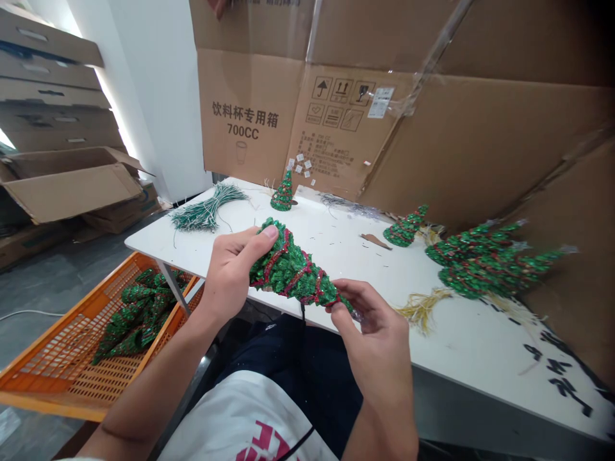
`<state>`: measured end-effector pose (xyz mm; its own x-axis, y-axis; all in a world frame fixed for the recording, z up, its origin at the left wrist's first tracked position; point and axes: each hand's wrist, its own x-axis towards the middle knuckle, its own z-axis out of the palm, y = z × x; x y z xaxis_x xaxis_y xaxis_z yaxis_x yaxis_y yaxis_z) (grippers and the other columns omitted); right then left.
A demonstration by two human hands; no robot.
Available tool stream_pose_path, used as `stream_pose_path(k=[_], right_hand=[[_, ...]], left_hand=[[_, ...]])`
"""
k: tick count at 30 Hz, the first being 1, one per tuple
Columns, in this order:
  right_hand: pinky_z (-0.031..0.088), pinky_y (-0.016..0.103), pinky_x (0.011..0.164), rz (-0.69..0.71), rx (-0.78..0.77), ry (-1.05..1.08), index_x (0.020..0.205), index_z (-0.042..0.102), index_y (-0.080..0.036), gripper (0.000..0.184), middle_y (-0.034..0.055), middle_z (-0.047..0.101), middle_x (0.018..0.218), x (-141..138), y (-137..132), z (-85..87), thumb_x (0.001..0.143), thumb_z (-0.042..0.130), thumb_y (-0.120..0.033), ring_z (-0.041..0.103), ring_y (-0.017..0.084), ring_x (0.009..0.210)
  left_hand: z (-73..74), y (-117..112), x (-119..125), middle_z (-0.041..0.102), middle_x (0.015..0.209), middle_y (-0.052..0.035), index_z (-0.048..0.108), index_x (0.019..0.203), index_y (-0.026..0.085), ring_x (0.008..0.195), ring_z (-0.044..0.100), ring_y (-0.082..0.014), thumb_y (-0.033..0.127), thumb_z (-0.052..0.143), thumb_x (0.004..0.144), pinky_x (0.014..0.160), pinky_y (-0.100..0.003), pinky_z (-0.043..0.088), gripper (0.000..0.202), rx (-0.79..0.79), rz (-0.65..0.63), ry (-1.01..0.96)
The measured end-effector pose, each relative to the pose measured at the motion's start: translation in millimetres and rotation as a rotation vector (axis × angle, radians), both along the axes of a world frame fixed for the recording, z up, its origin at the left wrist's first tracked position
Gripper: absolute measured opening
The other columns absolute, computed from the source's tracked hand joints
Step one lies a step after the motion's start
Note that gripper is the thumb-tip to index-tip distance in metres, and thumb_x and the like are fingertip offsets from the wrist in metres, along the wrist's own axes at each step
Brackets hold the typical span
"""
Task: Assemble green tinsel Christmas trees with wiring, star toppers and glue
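A small green Christmas tree ornament (293, 272), wound with red garland, lies tilted on its side in the air between my two hands, over the table's front edge. My left hand (235, 266) grips its wide base, thumb on top. At the narrow tip, my right hand (369, 320) pinches with thumb and fingers; something clear or silvery shows by those fingertips, too small to make out. Behind, one finished-looking tree (282, 192) stands on the white table (331, 246), another tree (407, 227) stands to the right, and several more trees (494, 256) cluster farther right.
A bundle of green wire ties (209, 208) lies at the table's left, and yellow strands (425, 307) lie at the right. An orange crate (103, 387) with green trees stands low on the left. Cardboard sheets (254, 115) wall the back; an open carton (74, 186) sits far left.
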<state>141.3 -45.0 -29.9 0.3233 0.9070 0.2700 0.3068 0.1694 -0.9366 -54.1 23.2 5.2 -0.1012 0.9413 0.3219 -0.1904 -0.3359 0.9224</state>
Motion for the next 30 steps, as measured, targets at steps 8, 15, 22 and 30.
stream_pose_path(k=[8,15,22,30], right_hand=[[0.056,0.032,0.083,-0.015,0.011,-0.048,0.101,0.078,-0.027,0.016,-0.0003,0.079,0.097,4,1,-2.1,0.087,0.071,-0.027,0.073,0.020,0.089],[0.058,0.025,0.081,0.122,0.111,0.019,0.107,0.079,-0.030,0.014,0.0002,0.080,0.105,9,-2,0.5,0.099,0.068,-0.033,0.074,0.018,0.096],[0.058,0.028,0.092,0.169,0.115,0.021,0.113,0.076,-0.030,0.015,0.0021,0.076,0.112,9,-4,0.8,0.100,0.068,-0.031,0.072,0.021,0.107],[0.057,0.027,0.090,0.157,0.103,0.027,0.108,0.073,-0.029,0.013,0.0003,0.073,0.105,4,-3,3.5,0.096,0.069,-0.025,0.071,0.019,0.102]], left_hand=[[0.0,2,0,0.056,0.058,0.0001,0.060,0.055,0.021,0.057,0.055,-0.0163,0.053,0.081,0.088,0.056,-0.031,0.047,0.050,-0.047,-0.048,-0.024],[-1.7,9,-3,0.063,0.063,0.0014,0.066,0.056,0.021,0.058,0.059,-0.0144,0.046,0.085,0.085,0.061,-0.029,0.052,0.043,-0.071,-0.092,-0.184],[-2.6,10,-4,0.059,0.060,0.0021,0.063,0.054,0.020,0.054,0.056,-0.0127,0.045,0.085,0.086,0.057,-0.027,0.050,0.045,-0.062,-0.092,-0.194],[-1.0,7,-4,0.055,0.060,0.0008,0.055,0.054,0.021,0.055,0.054,-0.0138,0.051,0.082,0.085,0.056,-0.028,0.049,0.051,-0.060,-0.019,-0.087]])
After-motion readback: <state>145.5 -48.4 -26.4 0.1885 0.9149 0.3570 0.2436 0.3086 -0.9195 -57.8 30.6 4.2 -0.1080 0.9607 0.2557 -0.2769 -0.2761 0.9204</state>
